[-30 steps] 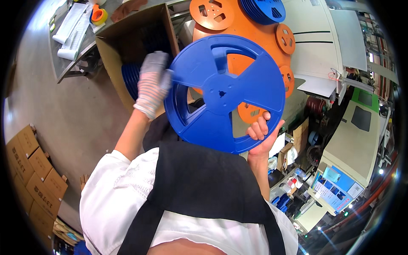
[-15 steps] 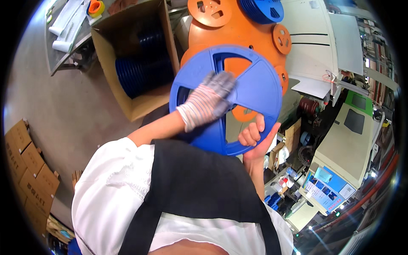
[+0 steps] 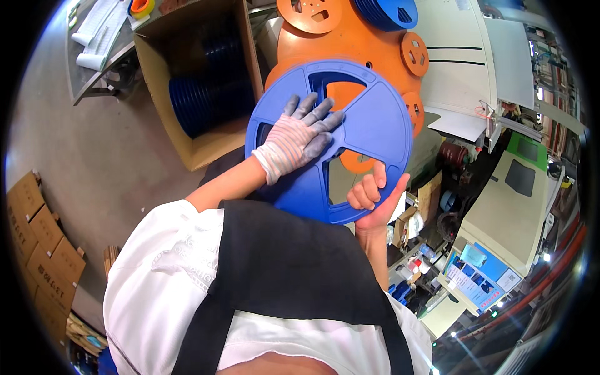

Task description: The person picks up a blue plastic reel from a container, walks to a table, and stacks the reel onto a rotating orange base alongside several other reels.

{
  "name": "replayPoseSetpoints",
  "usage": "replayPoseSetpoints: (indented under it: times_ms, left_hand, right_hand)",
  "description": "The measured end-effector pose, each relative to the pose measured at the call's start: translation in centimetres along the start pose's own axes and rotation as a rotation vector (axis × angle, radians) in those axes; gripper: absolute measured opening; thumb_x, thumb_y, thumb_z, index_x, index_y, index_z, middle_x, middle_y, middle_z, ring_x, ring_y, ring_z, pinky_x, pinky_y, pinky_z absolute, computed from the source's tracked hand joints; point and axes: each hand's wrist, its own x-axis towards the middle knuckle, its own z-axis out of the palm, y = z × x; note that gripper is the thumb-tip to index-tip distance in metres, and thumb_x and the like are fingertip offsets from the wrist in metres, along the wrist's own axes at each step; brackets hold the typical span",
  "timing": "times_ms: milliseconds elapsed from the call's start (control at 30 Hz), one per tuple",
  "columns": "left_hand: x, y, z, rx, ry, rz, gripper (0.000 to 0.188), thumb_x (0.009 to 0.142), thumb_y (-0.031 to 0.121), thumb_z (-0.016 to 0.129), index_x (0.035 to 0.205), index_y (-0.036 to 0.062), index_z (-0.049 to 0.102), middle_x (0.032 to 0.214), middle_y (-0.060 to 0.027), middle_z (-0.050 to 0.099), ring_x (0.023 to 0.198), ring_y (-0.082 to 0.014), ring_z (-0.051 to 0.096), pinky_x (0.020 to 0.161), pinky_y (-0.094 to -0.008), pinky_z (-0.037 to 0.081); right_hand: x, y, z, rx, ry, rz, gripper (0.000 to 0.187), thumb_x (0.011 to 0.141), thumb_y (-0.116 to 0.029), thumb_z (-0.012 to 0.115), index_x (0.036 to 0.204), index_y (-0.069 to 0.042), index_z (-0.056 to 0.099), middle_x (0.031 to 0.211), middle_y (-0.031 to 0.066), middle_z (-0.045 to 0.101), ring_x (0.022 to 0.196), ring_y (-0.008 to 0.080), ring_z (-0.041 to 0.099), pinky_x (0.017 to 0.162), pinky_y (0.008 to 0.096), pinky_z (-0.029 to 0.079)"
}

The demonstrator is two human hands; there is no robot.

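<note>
A large blue plastic reel (image 3: 381,122) with wedge-shaped openings is held up in front of my chest. My left hand (image 3: 294,134), in a striped glove with grey fingertips, lies flat on its face near the hub, fingers spread. My bare right hand (image 3: 374,199) grips the reel's lower right rim, its fingers hooked through an opening and the thumb outside the edge. Behind the reel stands a big orange plate (image 3: 350,50) with smaller orange discs (image 3: 414,54) around its edge. A stack of blue reels (image 3: 386,14) sits at its top.
On the left, an open cardboard box (image 3: 161,119) contains several dark blue reels (image 3: 197,103). Beyond it, a table (image 3: 115,59) bears paper sheets and a tape roll (image 3: 141,7). Stacked cartons (image 3: 47,250) stand at lower left. A beige and green machine (image 3: 506,206) is on the right.
My left hand, blurred earlier, has slid slightly left across the reel and its fingers have spread. The reel has shifted a little up and left, with my right hand still on its rim.
</note>
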Motion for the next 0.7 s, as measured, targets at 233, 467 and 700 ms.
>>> replayPoseSetpoints:
  times_ms: [233, 467, 700]
  left_hand:
    - [-1.1, 0.8, -0.2, 0.003, -0.008, 0.031, 0.049, 0.089, 0.034, 0.045, 0.136, 0.0221, 0.05, 0.147, -0.0196, 0.034, 0.136, -0.045, 0.026, 0.111, -0.059, 0.014]
    - [-1.7, 1.5, -0.9, 0.038, -0.065, 0.038, 0.047, 0.088, 0.035, 0.047, 0.133, 0.0237, 0.053, 0.145, -0.0237, 0.034, 0.135, -0.0461, 0.027, 0.113, -0.0561, 0.014]
    - [-2.7, 2.7, -0.8, -0.07, 0.021, 0.174, 0.053, 0.082, 0.03, 0.054, 0.134, 0.0194, 0.051, 0.141, -0.0186, 0.041, 0.133, -0.0369, 0.035, 0.111, -0.0567, 0.02]
  right_hand:
    - [-0.4, 0.0, -0.7, 0.027, -0.002, 0.024, 0.051, 0.091, -0.066, 0.04, 0.079, -0.016, 0.037, 0.05, -0.0063, 0.028, 0.039, 0.005, 0.022, 0.041, 0.0226, 0.018]
    - [-1.0, -0.2, -1.1, 0.031, -0.011, -0.003, 0.051, 0.09, -0.066, 0.041, 0.079, -0.016, 0.037, 0.05, -0.0059, 0.028, 0.039, 0.0055, 0.022, 0.041, 0.0232, 0.018]
    - [-1.1, 0.4, -1.0, 0.032, -0.035, -0.04, 0.048, 0.093, -0.06, 0.043, 0.079, -0.015, 0.036, 0.049, -0.0068, 0.027, 0.038, 0.0044, 0.022, 0.04, 0.0224, 0.016]
